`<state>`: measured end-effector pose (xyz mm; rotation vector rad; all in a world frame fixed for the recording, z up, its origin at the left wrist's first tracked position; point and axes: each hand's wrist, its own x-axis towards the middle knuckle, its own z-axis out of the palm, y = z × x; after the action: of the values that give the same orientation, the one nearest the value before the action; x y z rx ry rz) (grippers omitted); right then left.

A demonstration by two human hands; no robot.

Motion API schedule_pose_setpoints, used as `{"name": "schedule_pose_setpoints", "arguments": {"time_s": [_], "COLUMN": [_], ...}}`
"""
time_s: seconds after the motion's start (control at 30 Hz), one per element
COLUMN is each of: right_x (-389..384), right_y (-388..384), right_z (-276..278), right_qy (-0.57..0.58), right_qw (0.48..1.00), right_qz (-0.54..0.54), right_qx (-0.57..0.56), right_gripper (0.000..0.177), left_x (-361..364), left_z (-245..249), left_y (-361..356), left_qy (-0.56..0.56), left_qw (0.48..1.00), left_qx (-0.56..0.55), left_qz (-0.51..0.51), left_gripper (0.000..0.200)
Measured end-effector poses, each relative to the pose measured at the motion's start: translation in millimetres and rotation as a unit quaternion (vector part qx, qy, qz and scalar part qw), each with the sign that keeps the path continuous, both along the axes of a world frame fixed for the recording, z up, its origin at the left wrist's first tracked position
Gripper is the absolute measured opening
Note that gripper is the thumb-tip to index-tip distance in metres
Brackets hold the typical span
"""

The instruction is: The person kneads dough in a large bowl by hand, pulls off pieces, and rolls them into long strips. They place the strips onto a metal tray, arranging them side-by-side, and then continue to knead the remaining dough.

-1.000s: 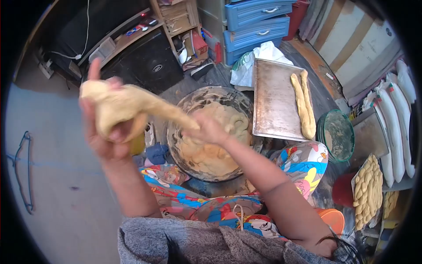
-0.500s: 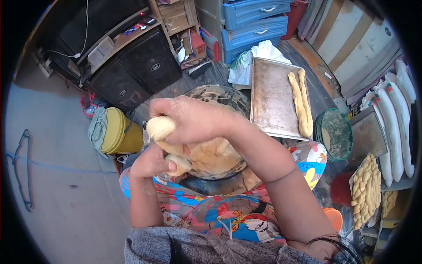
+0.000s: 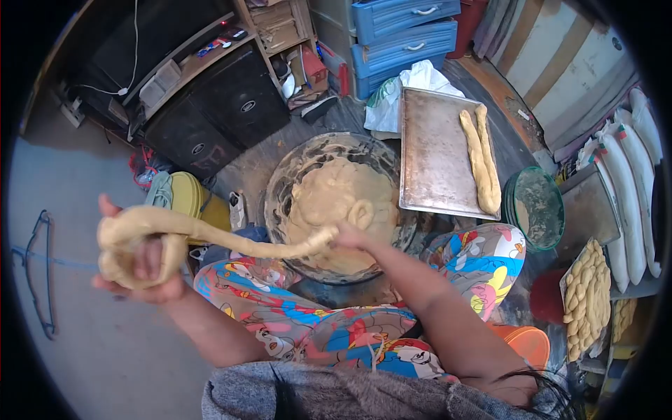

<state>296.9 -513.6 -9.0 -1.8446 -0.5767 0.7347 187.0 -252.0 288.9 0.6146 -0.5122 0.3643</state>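
The person sits with patterned trousers nearest the camera and an orange tub beside the right leg. The left hand is raised well out to the left, palm up and fingers spread, with the rope of dough looped about its fingers. From that loop the rope crosses rightward to its other end, above the basin. The right hand is closed there, pinching that end; its individual fingertips cannot be made out. Beneath, the basin holds a broad, folded mass of dough, and its dark wall is smeared. To the right, braided dough lies on a tray, with a green tub beyond. Past the basin's right side, a metal tray bears a twisted strip along its right side, parted at the far end. Blue drawers stand farthest.
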Motion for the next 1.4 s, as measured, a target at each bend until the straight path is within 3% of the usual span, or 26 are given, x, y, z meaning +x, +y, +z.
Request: {"name": "schedule_pose_setpoints", "arguments": {"time_s": [0.07, 0.13, 0.2, 0.23, 0.27, 0.3, 0.33, 0.43, 0.47, 0.53, 0.6, 0.63, 0.67, 0.73, 0.8, 0.83, 0.87, 0.9, 0.93, 1.0, 1.1, 1.13, 1.2, 1.27, 1.3, 1.4], "right_x": [21.8, 40.6, 37.2, 31.5, 19.2, 10.0, 5.0, -12.3, -16.2, -22.6, -40.2, -41.5, -48.6, -61.5, -65.8, -54.2, -36.8, -19.6, -4.7, 29.0, 69.3, 77.6, 108.1, 142.1, 162.9, 228.0], "right_y": [4.8, 16.4, 20.2, 22.4, 17.2, 15.7, 14.3, 9.0, 11.1, 19.3, 31.8, 37.2, 28.6, 7.5, -15.5, -23.3, -31.1, -39.3, -50.0, -81.1, -141.0, -161.4, -203.0, -246.3, -264.4, -307.9], "right_z": [106.9, 169.3, 234.1, 259.1, 291.4, 308.2, 307.3, 292.2, 270.7, 206.8, 135.5, 64.0, 12.2, -90.5, -116.8, -116.3, -116.6, -116.3, -108.7, -69.5, 52.1, 86.0, 114.2, 134.6, 135.9, 126.1], "right_qy": [0.082, 0.017, -0.162, -0.267, -0.182, -0.244, -0.244, -0.345, -0.346, -0.36, -0.155, -0.183, -0.25, -0.251, -0.333, -0.335, -0.1, 0.142, 0.143, 0.457, 0.422, 0.384, 0.273, 0.22, 0.181, 0.1], "right_qw": [0.992, 0.99, 0.978, 0.953, 0.971, 0.961, 0.961, 0.899, 0.899, 0.858, 0.977, 0.979, 0.968, 0.964, 0.934, 0.933, 0.988, 0.982, 0.982, 0.885, 0.866, 0.867, 0.905, 0.929, 0.933, 0.887], "right_qz": [-0.058, -0.015, 0.045, 0.059, 0.089, 0.097, 0.099, -0.089, -0.088, -0.195, -0.108, -0.038, 0.017, 0.081, 0.049, 0.045, 0.085, 0.12, 0.116, 0.029, 0.012, 0.011, 0.004, -0.07, -0.169, -0.382], "right_qx": [0.072, 0.141, 0.125, 0.134, 0.124, 0.084, 0.084, 0.254, 0.253, 0.31, 0.095, 0.077, -0.033, -0.038, -0.122, -0.124, -0.086, -0.041, -0.038, 0.09, 0.267, 0.317, 0.325, 0.29, 0.26, 0.237], "right_gripper": [0.027, 0.029, 0.031, 0.032, 0.033, 0.037, 0.037, 0.043, 0.043, 0.041, 0.038, 0.048, 0.05, 0.052, 0.053, 0.053, 0.045, 0.039, 0.039, 0.037, 0.051, 0.057, 0.061, 0.06, 0.052, 0.042], "left_x": [2.9, 0.4, 2.1, 4.2, 8.0, 14.2, 19.9, 36.2, 42.6, 53.0, 46.2, 41.1, 37.2, 40.8, 47.0, 51.0, 55.8, 62.4, 70.4, 93.2, 143.2, 167.2, 201.8, 235.1, 252.3, 288.7], "left_z": [-40.4, -69.7, -84.1, -88.1, -91.1, -98.7, -90.0, -29.0, -1.0, 25.2, 45.8, 60.7, 74.9, 90.1, 92.0, 93.6, 95.0, 101.0, 107.7, 121.2, 140.7, 138.4, 126.3, 113.7, 105.5, 65.4], "left_y": [-7.0, -28.1, -52.6, -68.0, -79.0, -80.3, -85.6, -119.5, -133.8, -132.4, -71.3, -72.7, -75.3, -61.7, -39.0, -36.7, -35.1, -38.5, -40.7, -39.2, -61.1, -77.8, -128.1, -164.5, -180.7, -218.7], "left_qy": [0.003, 0.107, 0.201, 0.215, 0.228, 0.149, 0.149, 0.028, 0.005, -0.056, -0.106, -0.098, -0.091, -0.119, -0.118, -0.11, -0.112, -0.111, -0.11, -0.102, -0.113, -0.138, -0.18, -0.135, -0.107, -0.095], "left_qw": [0.993, 0.982, 0.96, 0.96, 0.959, 0.965, 0.965, 0.999, 0.999, 0.993, 0.968, 0.981, 0.986, 0.988, 0.992, 0.994, 0.994, 0.993, 0.992, 0.99, 0.98, 0.967, 0.964, 0.968, 0.976, 0.961], "left_qx": [-0.011, -0.021, 0.08, 0.1, 0.121, 0.046, 0.045, 0.03, 0.021, -0.018, 0.127, 0.133, 0.138, 0.089, 0.049, 0.006, 0.006, 0.023, 0.04, 0.065, 0.157, 0.141, 0.184, 0.185, 0.173, 0.128], "left_qz": [-0.116, -0.156, -0.175, -0.148, -0.121, -0.211, -0.209, -0.029, 0.026, 0.099, -0.191, -0.097, -0.003, -0.044, -0.02, 0.01, 0.007, -0.024, -0.056, -0.074, -0.055, -0.162, -0.069, -0.098, -0.078, -0.225], "left_gripper": [0.091, 0.077, 0.081, 0.081, 0.081, 0.071, 0.071, 0.06, 0.06, 0.056, 0.059, 0.064, 0.07, 0.066, 0.064, 0.061, 0.061, 0.06, 0.058, 0.068, 0.088, 0.076, 0.063, 0.059, 0.057, 0.053]}}
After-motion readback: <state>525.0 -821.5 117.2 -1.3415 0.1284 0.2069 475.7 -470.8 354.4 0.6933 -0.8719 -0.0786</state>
